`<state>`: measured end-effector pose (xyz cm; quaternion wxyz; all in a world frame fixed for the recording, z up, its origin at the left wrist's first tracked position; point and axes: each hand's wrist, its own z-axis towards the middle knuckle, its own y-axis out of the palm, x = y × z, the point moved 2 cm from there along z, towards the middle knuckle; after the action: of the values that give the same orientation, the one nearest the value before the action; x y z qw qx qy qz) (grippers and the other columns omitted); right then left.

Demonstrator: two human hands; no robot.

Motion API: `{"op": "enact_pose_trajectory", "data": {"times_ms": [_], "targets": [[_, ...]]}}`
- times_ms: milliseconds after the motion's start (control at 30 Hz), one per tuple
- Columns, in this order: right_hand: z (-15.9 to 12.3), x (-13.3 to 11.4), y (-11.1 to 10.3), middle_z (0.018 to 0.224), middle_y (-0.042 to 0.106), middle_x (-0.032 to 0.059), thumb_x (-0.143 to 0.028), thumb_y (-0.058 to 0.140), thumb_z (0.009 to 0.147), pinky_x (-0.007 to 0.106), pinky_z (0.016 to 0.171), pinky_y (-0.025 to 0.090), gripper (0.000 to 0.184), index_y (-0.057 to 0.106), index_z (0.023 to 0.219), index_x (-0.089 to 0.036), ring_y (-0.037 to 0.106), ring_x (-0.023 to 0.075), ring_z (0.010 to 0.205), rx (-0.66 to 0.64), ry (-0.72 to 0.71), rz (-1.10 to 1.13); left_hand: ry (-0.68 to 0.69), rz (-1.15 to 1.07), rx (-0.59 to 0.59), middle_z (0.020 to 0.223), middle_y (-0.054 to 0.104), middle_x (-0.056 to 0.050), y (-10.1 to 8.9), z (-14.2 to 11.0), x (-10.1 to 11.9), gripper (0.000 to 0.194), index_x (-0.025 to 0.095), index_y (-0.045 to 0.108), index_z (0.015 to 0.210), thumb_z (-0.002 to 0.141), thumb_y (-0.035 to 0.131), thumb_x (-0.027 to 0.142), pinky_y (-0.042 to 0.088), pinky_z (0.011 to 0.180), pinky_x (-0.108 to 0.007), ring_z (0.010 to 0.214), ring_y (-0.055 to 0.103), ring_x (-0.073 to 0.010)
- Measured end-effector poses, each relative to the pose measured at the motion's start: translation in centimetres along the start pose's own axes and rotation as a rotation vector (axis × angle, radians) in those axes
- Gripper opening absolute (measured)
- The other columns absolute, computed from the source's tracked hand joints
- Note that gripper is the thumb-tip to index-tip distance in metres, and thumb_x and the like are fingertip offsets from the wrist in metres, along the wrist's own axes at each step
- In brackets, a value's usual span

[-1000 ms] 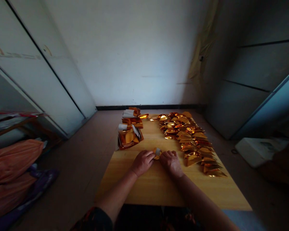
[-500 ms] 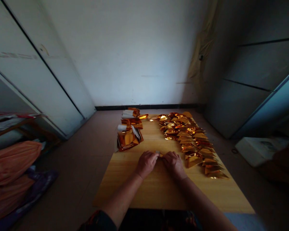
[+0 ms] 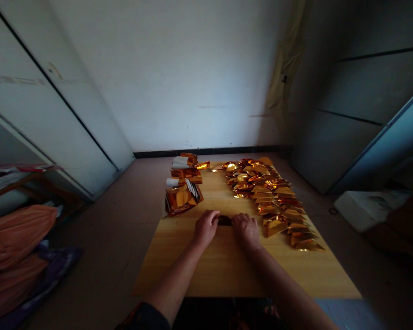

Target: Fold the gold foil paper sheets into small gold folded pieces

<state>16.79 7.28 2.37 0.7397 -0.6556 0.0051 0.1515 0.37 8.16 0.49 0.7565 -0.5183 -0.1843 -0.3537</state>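
My left hand and my right hand rest knuckles-up on the wooden table, fingers curled. Between them they pinch a small folded piece of gold foil paper, which looks dark in the shade of the hands. A long pile of folded gold foil pieces runs along the table's right side, just right of my right hand. Stacks of unfolded gold foil sheets lie at the table's left, beyond my left hand.
A white wall stands behind the table and white cupboard doors to the left. Orange and purple cloth bundles lie on the floor at left. A white box sits on the floor at right.
The foil piece between my hands showed gold and white a second ago; now it lies flatter and darker. Both hands have shifted slightly away from me on the table.
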Motion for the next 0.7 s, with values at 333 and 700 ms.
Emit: {"op": "enact_pose_trajectory", "data": {"times_ms": [333,700], "targets": [[0.1,-0.07,0.34,0.09,0.064,0.0042,-0.025,0.044,0.094,0.03,0.072,0.026,0.018,0.06,0.089,-0.021,0.053,0.018,0.09,0.018,0.023,-0.026,-0.024,0.122,-0.001,0.094,0.061,-0.004,0.78,-0.06,-0.02,0.025,0.02,0.06,0.097,0.079,0.05,0.005,0.048,0.083,-0.028,0.089,0.058,-0.0146],[0.45,-0.11,0.11,0.092,0.065,0.006,-0.025,0.045,0.092,0.03,0.074,0.027,0.016,0.06,0.092,-0.02,0.055,0.0186,0.092,-0.026,0.05,0.007,-0.05,0.28,-0.087,0.094,0.057,-0.005,0.9,0.01,0.93,0.022,0.019,0.059,0.095,0.085,0.043,0.007,0.044,0.079,-0.024,0.088,0.055,-0.0147]]}}
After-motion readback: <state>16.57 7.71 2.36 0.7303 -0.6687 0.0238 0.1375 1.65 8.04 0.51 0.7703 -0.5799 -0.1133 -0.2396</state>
